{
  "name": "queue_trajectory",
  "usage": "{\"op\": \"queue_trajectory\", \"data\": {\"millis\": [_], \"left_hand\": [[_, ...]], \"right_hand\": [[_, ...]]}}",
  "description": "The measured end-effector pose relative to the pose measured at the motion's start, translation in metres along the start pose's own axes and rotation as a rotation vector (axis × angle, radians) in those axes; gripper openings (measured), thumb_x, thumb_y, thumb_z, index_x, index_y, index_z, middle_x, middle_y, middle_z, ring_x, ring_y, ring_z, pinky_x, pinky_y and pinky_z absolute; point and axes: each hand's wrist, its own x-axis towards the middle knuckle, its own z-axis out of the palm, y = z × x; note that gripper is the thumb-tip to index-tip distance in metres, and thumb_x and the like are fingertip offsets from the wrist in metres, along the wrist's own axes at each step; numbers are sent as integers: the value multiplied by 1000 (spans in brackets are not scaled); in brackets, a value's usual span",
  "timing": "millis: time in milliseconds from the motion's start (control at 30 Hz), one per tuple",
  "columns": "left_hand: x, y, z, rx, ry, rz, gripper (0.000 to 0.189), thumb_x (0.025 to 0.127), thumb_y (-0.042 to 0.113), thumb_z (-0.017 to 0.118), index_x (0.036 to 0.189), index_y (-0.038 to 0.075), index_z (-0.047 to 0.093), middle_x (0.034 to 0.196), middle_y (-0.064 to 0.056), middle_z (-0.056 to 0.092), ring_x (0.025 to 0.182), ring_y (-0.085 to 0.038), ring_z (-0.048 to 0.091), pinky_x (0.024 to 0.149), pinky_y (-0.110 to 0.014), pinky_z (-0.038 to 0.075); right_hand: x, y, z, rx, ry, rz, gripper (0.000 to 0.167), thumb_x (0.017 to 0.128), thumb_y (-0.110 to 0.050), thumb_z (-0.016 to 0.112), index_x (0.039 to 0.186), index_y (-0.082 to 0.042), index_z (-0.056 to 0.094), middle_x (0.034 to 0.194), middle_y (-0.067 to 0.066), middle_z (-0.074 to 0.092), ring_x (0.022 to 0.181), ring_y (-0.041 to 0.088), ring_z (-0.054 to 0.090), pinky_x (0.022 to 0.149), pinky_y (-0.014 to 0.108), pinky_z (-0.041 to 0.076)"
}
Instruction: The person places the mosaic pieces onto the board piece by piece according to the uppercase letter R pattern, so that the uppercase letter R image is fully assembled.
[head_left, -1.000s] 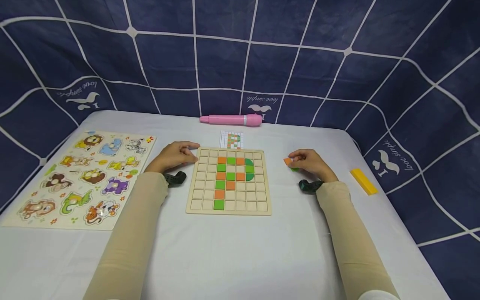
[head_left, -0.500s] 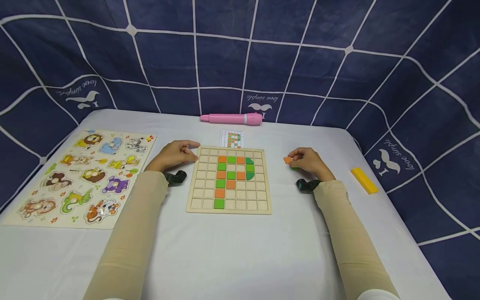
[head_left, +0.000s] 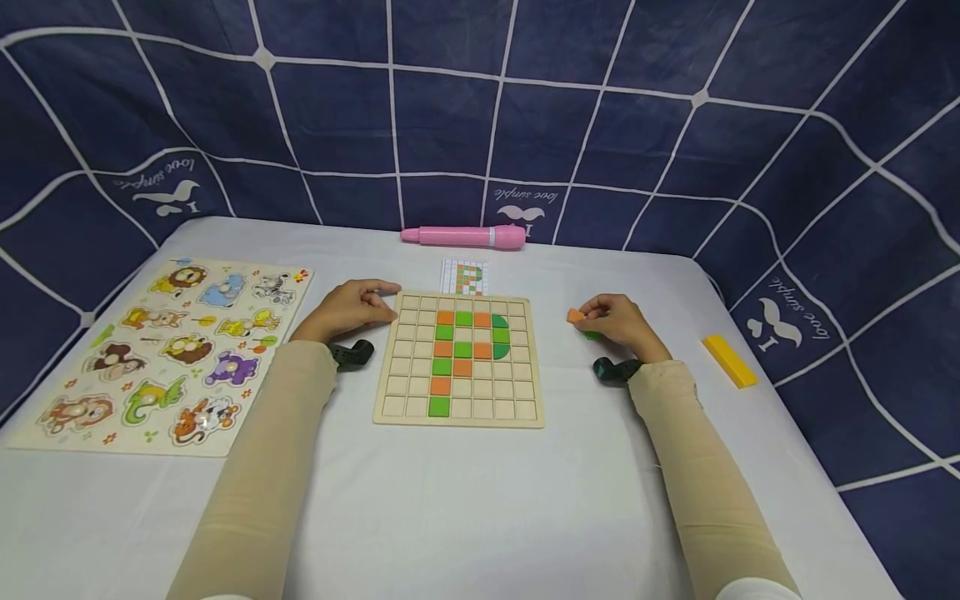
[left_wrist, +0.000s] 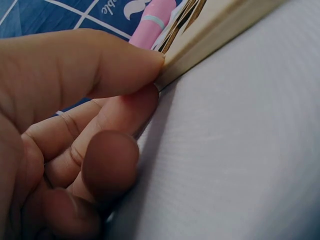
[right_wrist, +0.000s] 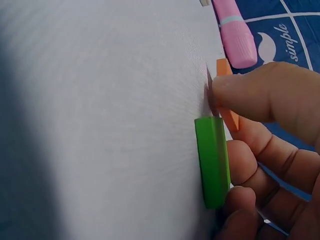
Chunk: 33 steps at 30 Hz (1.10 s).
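Note:
A square wooden grid board lies on the table, with orange and green tiles forming a P-like shape. My left hand rests at its upper left edge. In the left wrist view the thumb and index fingertip touch the board's side, while the other fingers curl loosely. To the right of the board, my right hand pinches an orange tile between thumb and forefinger. A green block-like tile sits beside its lower fingers, partly under the hand in the head view.
A printed pattern card lies behind the board, with a pink microphone-shaped pen beyond it. An animal peg puzzle occupies the left side. A yellow bar is at the far right. Blue checked cloth surrounds the table's back.
The orange tile has turned slightly between the right fingers, and the right hand has shifted a little. The left hand stays at the board's edge.

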Motion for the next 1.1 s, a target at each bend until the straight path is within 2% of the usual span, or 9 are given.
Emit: {"op": "queue_trajectory", "data": {"millis": [267, 400, 533, 700, 900, 1100], "left_hand": [[2, 8, -16, 27, 11, 10, 64, 93, 20, 83, 152, 6, 61, 85, 3, 70, 74, -16, 54, 92, -38, 38], [6, 12, -19, 9, 17, 17, 64, 93, 17, 83, 152, 6, 61, 84, 3, 70, 73, -15, 53, 90, -37, 39], [13, 14, -13, -24, 18, 16, 63, 93, 15, 82, 152, 5, 61, 83, 3, 68, 73, -16, 53, 91, -37, 39], [19, 9, 5, -60, 33, 29, 61, 92, 14, 83, 150, 6, 64, 82, 4, 69, 71, -16, 53, 90, -38, 40], [8, 0, 22, -65, 22, 8, 60, 92, 18, 82, 149, 8, 64, 81, 3, 65, 72, -17, 52, 88, -37, 41], [-8, -6, 12, -30, 44, -10, 61, 93, 17, 81, 150, 6, 64, 77, 3, 64, 68, -16, 50, 87, -38, 42]], "right_hand": [[1, -9, -2, 37, 7, -26, 37, 96, -19, 81, 123, 5, 71, 107, 12, 71, 99, 23, 59, 87, 32, 45], [-2, -16, -7, 38, 14, -59, 36, 96, -17, 80, 123, 5, 70, 106, 13, 73, 95, 21, 60, 83, 29, 47], [-8, -19, -14, 48, 6, -76, 35, 96, -15, 80, 122, 5, 69, 95, 7, 75, 86, 17, 58, 75, 26, 47], [-22, -18, -22, 65, -42, -87, 33, 96, -14, 78, 122, 2, 68, 87, 2, 76, 80, 16, 53, 70, 28, 42], [-45, -13, -9, 109, -89, -159, 28, 93, -6, 75, 119, 2, 68, 84, 6, 77, 72, 13, 51, 67, 28, 39], [-57, -21, 21, 228, -152, -219, 26, 93, -3, 75, 116, 4, 69, 84, 11, 78, 71, 13, 52, 68, 27, 40]]}}
